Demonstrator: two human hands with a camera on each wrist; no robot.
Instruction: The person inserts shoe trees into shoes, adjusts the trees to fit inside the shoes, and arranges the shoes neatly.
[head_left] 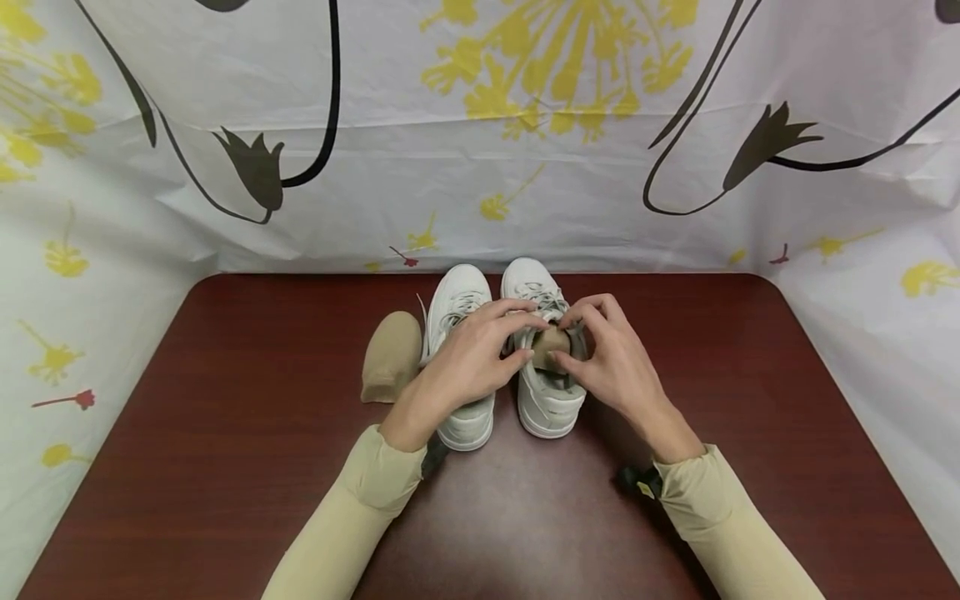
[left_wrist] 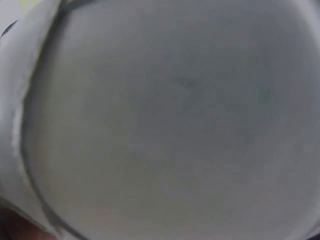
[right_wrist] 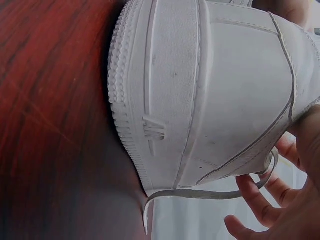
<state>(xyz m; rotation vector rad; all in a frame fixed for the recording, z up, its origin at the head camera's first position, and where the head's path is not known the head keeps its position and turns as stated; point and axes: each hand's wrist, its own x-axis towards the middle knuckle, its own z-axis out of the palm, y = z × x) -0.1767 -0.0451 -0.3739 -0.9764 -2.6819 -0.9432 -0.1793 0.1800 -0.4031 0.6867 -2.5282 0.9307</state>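
At frame centre, the left hand (head_left: 474, 354) and right hand (head_left: 617, 358) seem to hold in a narrow grip the tan shoe insert (head_left: 550, 343) inside 1 white sneaker (head_left: 550, 410); sneaker 2 (head_left: 461, 290) and a 2nd insert (head_left: 392, 357) sit left on the worktop (head_left: 225, 433).

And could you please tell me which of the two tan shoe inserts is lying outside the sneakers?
The tan shoe insert on the tabletop, left of the left sneaker; the other insert sits in the right sneaker's opening.
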